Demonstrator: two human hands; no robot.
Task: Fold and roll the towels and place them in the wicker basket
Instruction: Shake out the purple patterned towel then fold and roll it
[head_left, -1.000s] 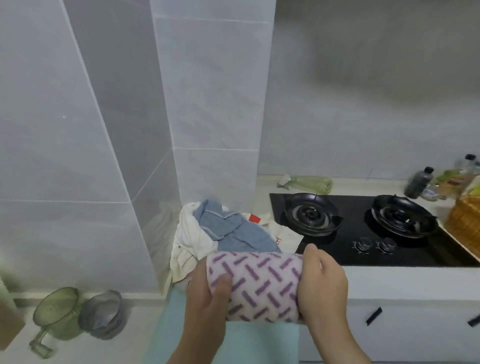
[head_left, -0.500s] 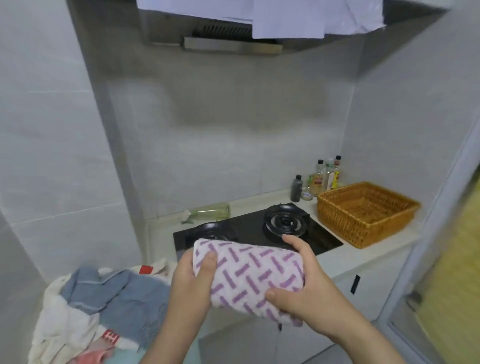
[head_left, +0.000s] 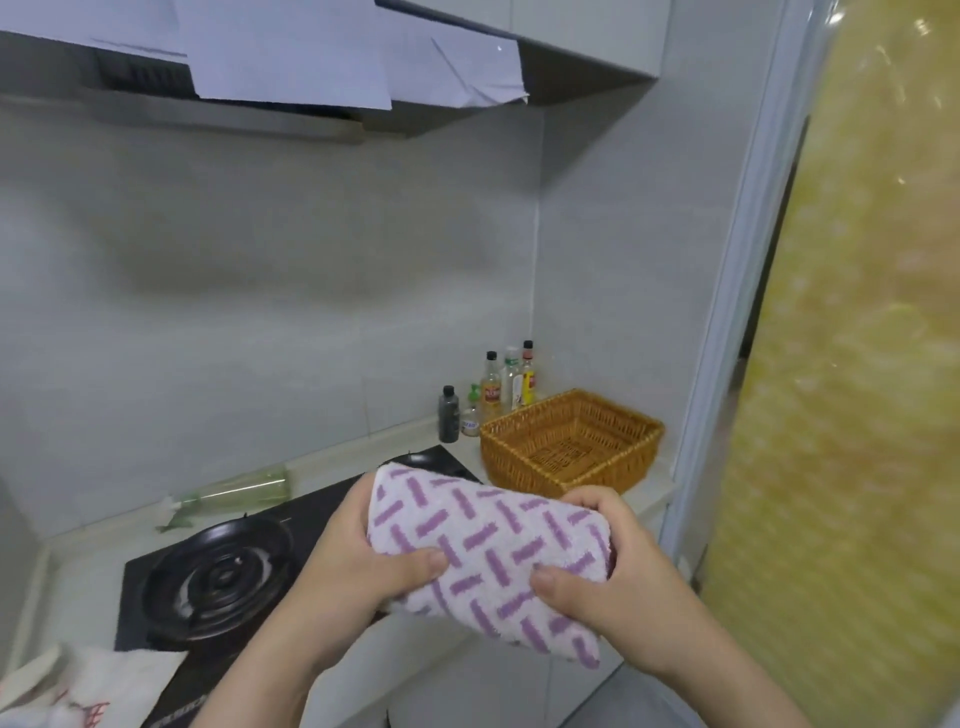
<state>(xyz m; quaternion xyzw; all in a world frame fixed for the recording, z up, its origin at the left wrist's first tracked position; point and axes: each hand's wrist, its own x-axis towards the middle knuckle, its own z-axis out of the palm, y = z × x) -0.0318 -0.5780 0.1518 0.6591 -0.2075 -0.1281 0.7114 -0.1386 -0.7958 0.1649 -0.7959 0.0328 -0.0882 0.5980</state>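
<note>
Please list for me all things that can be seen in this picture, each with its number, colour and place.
stove: one, black, in the counter
rolled towel: one, white with purple dashes, held in front of the stove
wicker basket: one, orange-brown, empty, on the counter right of the stove
unfolded cloth: one, white with red print, bottom left
spray bottle: one, pale green, lying behind the stove
bottles: five, mixed colours, upright behind the basket
paper sheets: several, white, on the hood above
left hand: one, grips the towel's left end
right hand: one, grips its right end
</note>
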